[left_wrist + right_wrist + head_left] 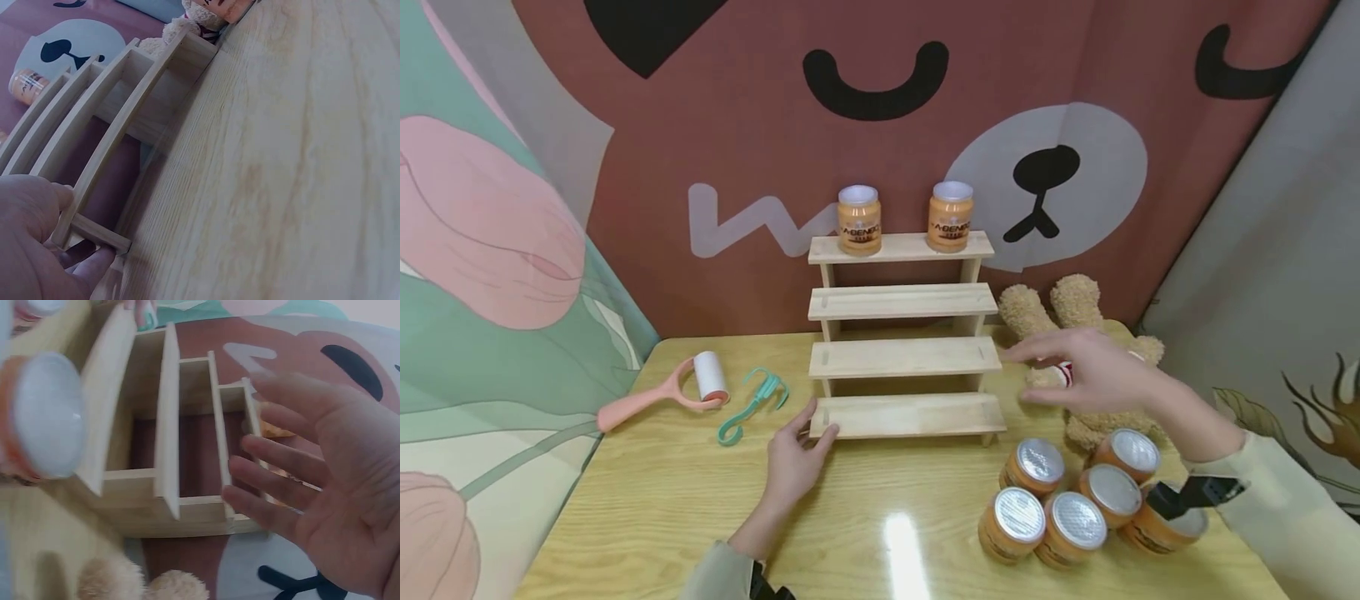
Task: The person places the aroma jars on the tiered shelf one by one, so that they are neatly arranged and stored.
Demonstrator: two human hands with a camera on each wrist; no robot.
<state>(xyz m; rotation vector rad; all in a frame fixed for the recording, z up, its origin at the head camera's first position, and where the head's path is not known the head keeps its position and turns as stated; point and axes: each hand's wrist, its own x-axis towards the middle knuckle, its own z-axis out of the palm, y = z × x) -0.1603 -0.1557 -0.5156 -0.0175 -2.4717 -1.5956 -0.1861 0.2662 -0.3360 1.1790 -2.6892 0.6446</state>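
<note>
A four-step wooden rack stands on the table, with two orange jars on its top step. My left hand touches the left end of the lowest step, thumb and fingers against the wood. My right hand hovers open beside the rack's right end, fingers straight, holding nothing; the right wrist view shows its spread fingers in front of the rack. Several orange jars with silver lids stand at the front right.
A tan teddy bear lies behind my right hand. A pink lint roller and a teal clip lie left of the rack. A curtain with a bear face hangs behind the yellow wooden table.
</note>
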